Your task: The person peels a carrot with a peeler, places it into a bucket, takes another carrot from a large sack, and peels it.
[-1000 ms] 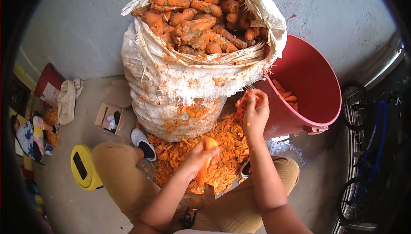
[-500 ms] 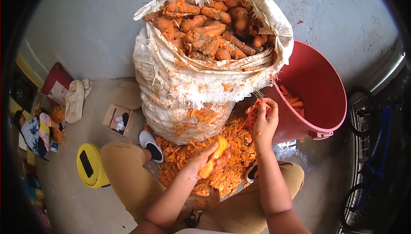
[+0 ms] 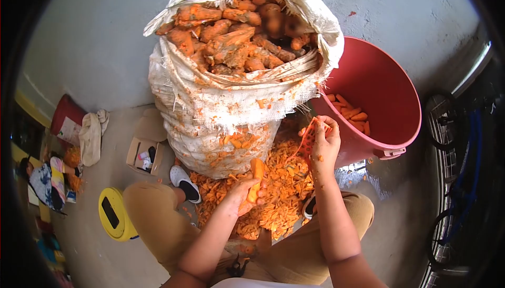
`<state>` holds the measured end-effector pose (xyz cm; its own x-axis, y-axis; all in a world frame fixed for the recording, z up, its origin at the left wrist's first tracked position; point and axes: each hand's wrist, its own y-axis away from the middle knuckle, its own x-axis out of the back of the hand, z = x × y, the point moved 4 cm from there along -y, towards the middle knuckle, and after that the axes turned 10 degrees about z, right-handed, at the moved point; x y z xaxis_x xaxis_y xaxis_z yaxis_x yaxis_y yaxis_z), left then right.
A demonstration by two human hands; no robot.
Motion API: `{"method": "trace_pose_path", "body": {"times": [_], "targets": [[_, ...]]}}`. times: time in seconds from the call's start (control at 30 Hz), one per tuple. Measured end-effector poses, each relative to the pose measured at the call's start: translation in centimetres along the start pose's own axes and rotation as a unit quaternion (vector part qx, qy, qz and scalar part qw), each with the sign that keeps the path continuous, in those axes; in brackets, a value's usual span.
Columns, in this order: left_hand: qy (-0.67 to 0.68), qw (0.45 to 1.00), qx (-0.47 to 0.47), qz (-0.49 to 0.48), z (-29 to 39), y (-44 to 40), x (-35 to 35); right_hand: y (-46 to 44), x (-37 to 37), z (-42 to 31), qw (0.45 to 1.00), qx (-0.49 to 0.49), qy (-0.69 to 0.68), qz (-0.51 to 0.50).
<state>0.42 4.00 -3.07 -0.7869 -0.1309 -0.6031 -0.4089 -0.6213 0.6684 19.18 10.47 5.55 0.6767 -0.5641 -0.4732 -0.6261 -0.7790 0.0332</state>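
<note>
My left hand [image 3: 240,197] is closed round a peeled carrot [image 3: 256,178], held nearly upright over a heap of orange peelings [image 3: 281,211] between my legs. At the sack's lower right side, my right hand [image 3: 325,146] pinches a piece of red netting [image 3: 307,139], which hangs down toward the peelings. In front of me stands a large white woven sack [image 3: 210,109], its rolled mouth full of unpeeled, dirt-marked carrots [image 3: 231,46]. To its right, a red tub [image 3: 381,85] has several peeled carrots [image 3: 359,115] at its bottom.
An open cardboard box [image 3: 138,154] with small items lies left of the sack. A yellow container with a dark panel [image 3: 117,214] sits by my left knee. Another person [image 3: 47,182] is at far left, near a red bucket [image 3: 67,119]. A bicycle [image 3: 463,182] stands at right.
The carrot in my left hand has turned more upright, and that hand has shifted slightly left. My right hand still pinches the netting. The view has shifted, showing more of the tub's bottom.
</note>
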Motion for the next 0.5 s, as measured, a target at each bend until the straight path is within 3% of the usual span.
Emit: {"method": "trace_pose_path", "body": {"times": [0.17,0.27,0.5], "targets": [[-0.041,0.997,-0.06,0.026,1.3,0.8,-2.4,-0.1,0.7,-0.8,1.0,-0.018,0.02,0.004],[-0.015,0.996,0.029,-0.086,1.2,0.7,-2.4,-0.2,1.1,-1.3,0.999,-0.034,0.038,0.011],[-0.155,0.986,-0.065,0.006,1.1,0.7,-4.1,-0.7,2.0,-1.7,0.998,-0.049,0.015,0.023]]}}
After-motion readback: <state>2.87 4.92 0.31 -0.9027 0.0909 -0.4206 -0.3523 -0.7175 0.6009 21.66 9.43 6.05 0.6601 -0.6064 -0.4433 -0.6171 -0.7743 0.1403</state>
